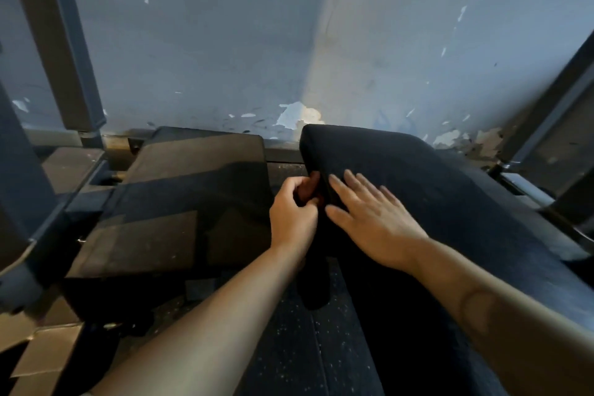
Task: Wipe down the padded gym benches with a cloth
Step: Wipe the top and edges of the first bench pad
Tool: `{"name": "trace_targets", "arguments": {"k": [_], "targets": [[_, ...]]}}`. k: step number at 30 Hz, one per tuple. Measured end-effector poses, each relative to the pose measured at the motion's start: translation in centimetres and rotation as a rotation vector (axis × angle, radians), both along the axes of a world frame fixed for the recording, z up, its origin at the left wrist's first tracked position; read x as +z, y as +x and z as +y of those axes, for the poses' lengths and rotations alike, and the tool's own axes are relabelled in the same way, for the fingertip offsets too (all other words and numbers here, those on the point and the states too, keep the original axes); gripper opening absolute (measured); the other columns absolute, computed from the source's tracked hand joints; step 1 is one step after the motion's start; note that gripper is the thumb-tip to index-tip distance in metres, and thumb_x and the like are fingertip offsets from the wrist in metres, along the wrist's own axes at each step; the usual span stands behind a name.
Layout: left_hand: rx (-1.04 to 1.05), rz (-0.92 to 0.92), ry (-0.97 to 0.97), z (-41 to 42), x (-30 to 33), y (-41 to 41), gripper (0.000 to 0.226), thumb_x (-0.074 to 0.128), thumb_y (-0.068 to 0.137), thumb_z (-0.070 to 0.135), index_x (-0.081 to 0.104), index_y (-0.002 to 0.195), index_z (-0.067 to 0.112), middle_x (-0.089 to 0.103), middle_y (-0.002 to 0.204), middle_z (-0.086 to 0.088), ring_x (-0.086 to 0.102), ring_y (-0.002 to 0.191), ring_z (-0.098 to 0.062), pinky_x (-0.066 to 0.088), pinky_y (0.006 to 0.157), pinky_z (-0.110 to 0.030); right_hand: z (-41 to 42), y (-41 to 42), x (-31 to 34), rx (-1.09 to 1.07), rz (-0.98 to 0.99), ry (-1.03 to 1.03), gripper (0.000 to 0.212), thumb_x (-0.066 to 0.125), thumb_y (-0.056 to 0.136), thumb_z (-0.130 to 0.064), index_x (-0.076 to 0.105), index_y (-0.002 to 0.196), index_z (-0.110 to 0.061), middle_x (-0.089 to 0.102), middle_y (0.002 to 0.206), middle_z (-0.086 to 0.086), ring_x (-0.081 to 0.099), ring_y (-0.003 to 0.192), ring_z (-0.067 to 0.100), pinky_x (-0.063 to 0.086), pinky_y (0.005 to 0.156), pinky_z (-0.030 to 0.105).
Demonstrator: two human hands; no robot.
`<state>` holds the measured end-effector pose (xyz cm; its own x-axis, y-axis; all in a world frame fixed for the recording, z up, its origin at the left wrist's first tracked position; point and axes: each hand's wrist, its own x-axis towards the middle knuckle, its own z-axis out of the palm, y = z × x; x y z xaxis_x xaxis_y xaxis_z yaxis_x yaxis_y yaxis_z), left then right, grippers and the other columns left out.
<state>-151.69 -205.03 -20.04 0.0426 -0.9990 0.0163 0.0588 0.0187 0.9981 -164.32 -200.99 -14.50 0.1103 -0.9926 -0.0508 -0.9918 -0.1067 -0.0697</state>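
Gripping a dark reddish cloth (309, 190) against the padded bench's (427, 177) left edge, the left hand (294, 214) curls tightly. The right hand (374, 219) lies flat, fingers spread, on the bench top.

Dim, cool-toned interior, seen from my head camera. A warm vertical band of light falls on the wall (324, 51) ahead, brightest at its peeling base. My left hand (294, 212) and right hand (373, 219) are the best-lit surfaces; the bench pad (450, 177) under my right palm reads almost black, its texture barely resolved. Diagonal shadow edges cross the lower pad (180, 177) at left. Deep shadow fills the floor (289, 347) below my forearms. Wide-angle distortion bends the frame posts (61, 42) at both sides, and the picture is soft throughout, blurriest at its borders.
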Motion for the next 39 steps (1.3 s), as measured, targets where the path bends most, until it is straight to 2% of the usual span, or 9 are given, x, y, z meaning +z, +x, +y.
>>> {"name": "trace_targets", "arguments": {"k": [4,9,12,16,19,22,32,36,39], "targets": [[0.054,0.037,0.073,4.3,0.5,-0.9,0.014,0.063,0.09,0.014,0.065,0.099,0.026,0.068,0.097,0.004,0.064,0.095,-0.013,0.053,0.087,-0.034,7.7,-2.6,0.8,0.058,-0.035,0.059,0.051,0.008,0.095,-0.058,-0.003,0.145,-0.055,-0.016,0.156,-0.022,-0.021,0.141,-0.006,-0.01,0.12,0.027],[-0.018,0.002,-0.04,10.0,0.5,0.4,0.021,0.067,0.086,0.009,0.066,0.094,0.029,0.07,0.092,0.01,0.065,0.09,-0.003,0.054,0.079,-0.024,11.0,-2.8,1.1,-0.103,-0.121,-0.055,0.06,0.014,0.093,-0.06,0.015,0.151,-0.044,0.006,0.161,-0.014,-0.002,0.146,-0.001,-0.003,0.12,0.025],[0.024,-0.041,-0.282,8.2,3.0,1.0,0.028,0.065,0.089,0.01,0.064,0.113,0.026,0.067,0.11,0.009,0.062,0.103,-0.004,0.053,0.091,-0.028,11.3,-2.1,1.0,-0.121,-0.128,-0.176,0.053,0.033,0.1,-0.049,0.028,0.151,-0.034,0.021,0.16,-0.007,0.015,0.147,0.006,0.005,0.121,0.028],[-0.074,-0.046,-0.258,4.1,7.1,0.7,0.056,0.056,0.097,0.016,0.035,0.146,0.032,0.05,0.139,0.004,0.054,0.12,-0.014,0.052,0.09,-0.023,10.2,-3.5,2.5,-0.222,-0.128,-0.284,0.051,0.042,0.101,-0.041,0.037,0.148,-0.022,0.036,0.154,-0.004,0.028,0.143,0.013,0.015,0.117,0.027],[-0.309,-0.29,-0.293,1.3,7.3,-0.2,0.079,0.055,0.097,0.014,0.006,0.153,0.042,0.024,0.158,-0.001,0.038,0.137,-0.023,0.046,0.103,-0.035,9.3,-4.9,2.7,-0.277,-0.082,-0.26,0.053,0.04,0.101,-0.041,0.034,0.15,-0.021,0.032,0.156,-0.002,0.025,0.144,0.014,0.014,0.117,0.028],[-0.448,-0.835,-0.339,-0.7,5.3,-1.5,0.069,0.044,0.103,0.029,-0.003,0.154,0.036,-0.011,0.163,0.002,-0.004,0.15,-0.025,0.008,0.122,-0.044,9.4,-5.7,1.2,-0.269,-0.031,-0.115,0.056,0.024,0.102,-0.049,0.017,0.154,-0.031,0.012,0.162,-0.006,0.006,0.149,0.01,0.003,0.121,0.032],[-0.465,-1.229,-0.352,-6.0,5.8,-4.6,0.056,0.027,0.105,0.032,0.001,0.155,0.035,-0.006,0.164,0.003,-0.002,0.149,-0.034,0.012,0.119,-0.044,8.6,-6.1,0.3,-0.255,-0.063,-0.121,0.055,0.017,0.103,-0.049,0.005,0.154,-0.037,-0.002,0.163,-0.009,-0.008,0.148,0.005,-0.004,0.121,0.03],[-0.531,-1.297,-0.377,-5.4,6.6,-5.8,0.056,0.025,0.105,0.032,-0.002,0.154,0.035,-0.009,0.163,0.002,0.003,0.15,-0.029,0.012,0.119,-0.039,9.6,-5.6,0.4,-0.299,-0.124,-0.258,0.048,0.033,0.102,-0.044,0.043,0.144,-0.023,0.037,0.153,-0.005,0.026,0.144,0.01,0.022,0.118,0.026],[-0.657,-1.264,-0.442,-3.2,7.3,-8.1,0.056,0.027,0.105,0.03,0.0,0.154,0.036,-0.008,0.163,0.004,0.009,0.15,-0.026,0.014,0.119,-0.038,11.1,-6.1,0.7,-0.351,-0.144,-0.352,0.033,0.047,0.098,-0.037,0.063,0.117,-0.016,0.06,0.127,-0.005,0.057,0.116,0.015,0.047,0.095,0.032]]}}
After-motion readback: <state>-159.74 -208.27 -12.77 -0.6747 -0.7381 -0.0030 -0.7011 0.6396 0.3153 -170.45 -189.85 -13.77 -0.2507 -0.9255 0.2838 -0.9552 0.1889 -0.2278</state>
